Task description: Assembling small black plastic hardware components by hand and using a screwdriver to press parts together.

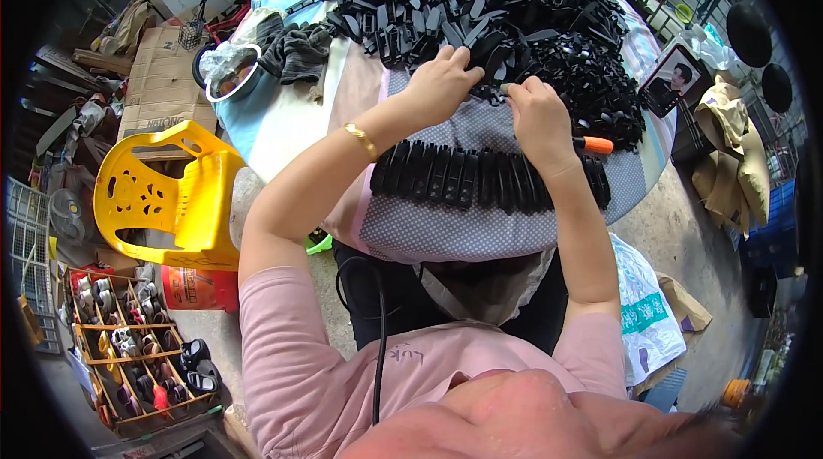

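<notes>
- We see the bare left hand [439,89], a gold-coloured bracelet [362,142] on its wrist, at the near edge of a large heap of glossy black plastic pieces [506,13]; its fingers are bent and partly closed, and we cannot tell whether they grip a piece.
- We see the bare right hand [543,120] just beside it, thumb and forefinger drawn close together at the heap's lower edge; we cannot make out for certain what, if anything, they pinch.
- We find the heap spread over the far part of a round table covered with a grey, white-dotted cloth [411,234], its right side made up of smaller black parts.
- Nearer the body, we see a row of long black plastic pieces [446,174] standing side by side, partly hidden by the right forearm.
- We notice a bright orange cylindrical handle [597,144] near the row's right end, beside the right wrist.
- At the table's right edge we see a dark-framed lit screen [673,82]; at the left, a white-rimmed round bowl [226,99] beside crumpled dark grey cloth [302,52].
</notes>
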The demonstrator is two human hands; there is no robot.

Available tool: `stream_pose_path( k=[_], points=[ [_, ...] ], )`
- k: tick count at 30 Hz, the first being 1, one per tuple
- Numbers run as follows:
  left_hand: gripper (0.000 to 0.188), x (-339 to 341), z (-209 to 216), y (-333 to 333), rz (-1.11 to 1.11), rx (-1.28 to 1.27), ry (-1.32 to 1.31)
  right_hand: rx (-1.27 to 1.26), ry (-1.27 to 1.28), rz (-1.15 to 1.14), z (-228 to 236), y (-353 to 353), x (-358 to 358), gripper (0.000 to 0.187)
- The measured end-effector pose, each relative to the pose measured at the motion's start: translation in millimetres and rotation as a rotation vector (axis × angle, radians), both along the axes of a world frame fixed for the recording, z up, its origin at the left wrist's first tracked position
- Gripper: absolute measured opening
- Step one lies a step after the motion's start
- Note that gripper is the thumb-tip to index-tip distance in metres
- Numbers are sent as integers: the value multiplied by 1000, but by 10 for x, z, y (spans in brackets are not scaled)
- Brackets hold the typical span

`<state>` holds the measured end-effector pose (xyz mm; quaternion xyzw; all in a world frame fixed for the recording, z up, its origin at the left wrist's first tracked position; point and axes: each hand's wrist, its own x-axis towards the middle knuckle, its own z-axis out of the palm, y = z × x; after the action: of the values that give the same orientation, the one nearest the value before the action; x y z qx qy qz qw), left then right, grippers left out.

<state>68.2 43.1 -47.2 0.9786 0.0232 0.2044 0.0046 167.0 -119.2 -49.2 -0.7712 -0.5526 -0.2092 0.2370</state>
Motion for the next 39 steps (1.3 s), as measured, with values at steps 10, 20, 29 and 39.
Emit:
stream_pose_path(
  k=[10,20,29,39],
  points=[
    [24,-246,231,-83,-83,-1451,53,581,585,370,178,-20,-78,12],
    [31,-378,210,-368,-128,-1729,-121,418,349,220,151,-49,-152,8],
    [33,-344,225,-345,-203,-1741,-87,495,617,248,168,-50,-158,9],
    [32,-359,262,-367,-242,-1525,-216,406,1077,289,200,-67,-192,10]
  ],
)
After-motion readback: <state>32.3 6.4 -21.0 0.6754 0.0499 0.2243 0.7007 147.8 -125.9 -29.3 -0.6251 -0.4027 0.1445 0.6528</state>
